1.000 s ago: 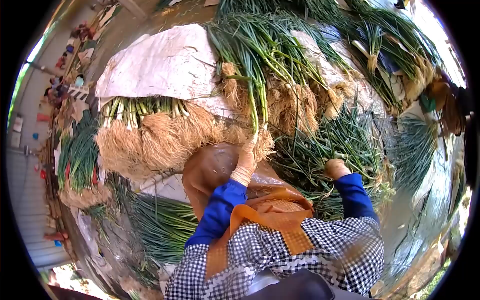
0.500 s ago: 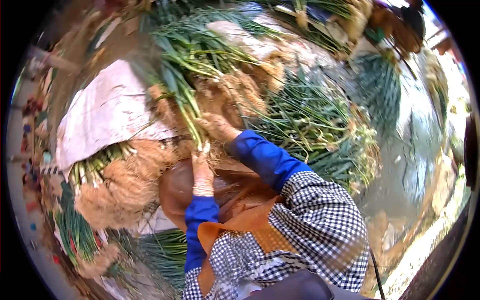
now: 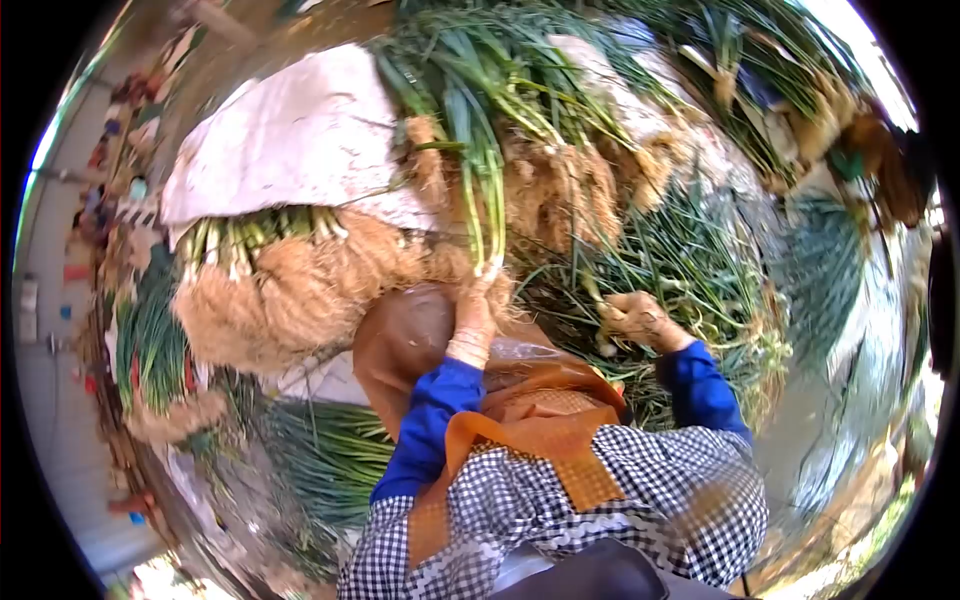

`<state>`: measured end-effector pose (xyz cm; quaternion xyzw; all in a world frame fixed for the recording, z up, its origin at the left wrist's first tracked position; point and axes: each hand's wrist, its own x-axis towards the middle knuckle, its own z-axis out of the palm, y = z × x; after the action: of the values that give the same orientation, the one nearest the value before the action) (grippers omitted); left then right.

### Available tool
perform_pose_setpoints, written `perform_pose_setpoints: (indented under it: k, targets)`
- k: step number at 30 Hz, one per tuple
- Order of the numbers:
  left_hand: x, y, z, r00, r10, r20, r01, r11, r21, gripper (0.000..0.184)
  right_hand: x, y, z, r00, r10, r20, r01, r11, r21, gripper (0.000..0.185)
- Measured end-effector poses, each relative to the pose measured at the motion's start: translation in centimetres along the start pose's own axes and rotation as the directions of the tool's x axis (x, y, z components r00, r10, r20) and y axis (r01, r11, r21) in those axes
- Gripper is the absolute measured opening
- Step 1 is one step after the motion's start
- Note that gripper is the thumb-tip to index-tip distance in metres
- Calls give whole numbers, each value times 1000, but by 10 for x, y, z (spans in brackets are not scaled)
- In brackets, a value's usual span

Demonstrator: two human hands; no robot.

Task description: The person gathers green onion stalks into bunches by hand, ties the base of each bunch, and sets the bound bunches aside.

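Observation:
My left hand (image 3: 474,312) is closed around the lower ends of a few green onions (image 3: 486,215), whose leaves stretch away toward the top of the view. It is just above the brown apron (image 3: 405,325) on my lap. To the right, my right hand (image 3: 640,322) has its fingers curled at the near edge of a loose heap of green onions (image 3: 690,265). A pale stalk (image 3: 592,290) shows at its fingertips, seemingly pinched there. The roots under my left hand are partly hidden.
Trimmed bunches with bushy tan roots (image 3: 310,285) lie at left, partly under a white sack (image 3: 300,130). More rooty bunches (image 3: 565,190) lie ahead. Further green onions (image 3: 325,455) lie beside my left elbow, and a dark green bunch (image 3: 825,270) is at far right.
My right hand has left the stalks beside my left hand and moved right to the loose heap. My left hand keeps its hold. The view has also shifted.

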<state>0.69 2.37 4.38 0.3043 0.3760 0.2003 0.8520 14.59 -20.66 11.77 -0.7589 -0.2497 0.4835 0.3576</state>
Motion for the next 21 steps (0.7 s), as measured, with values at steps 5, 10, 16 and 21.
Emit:
perform_pose_setpoints:
  k: [5, 10, 16, 21]
  targets:
    - [19, -23, -21, 988, 41, 146, -24, 993, -115, 25, 68, 25, -1, 991, -37, -131, -75, 653, -753, 33]
    - [-5, -14, 0, 995, 68, 75, -62, 995, -82, 17, 151, -55, 50, 772, -416, -480, 442, 895, -64, 36]
    - [-5, -19, 2, 987, 162, -13, -161, 985, 68, 26, 210, -61, 49, 658, -641, -394, 394, 740, -546, 37]
    - [-4, -20, 4, 993, 119, 5, -119, 993, 18, 21, 183, -71, 54, 773, -355, -526, 101, 887, -450, 35]
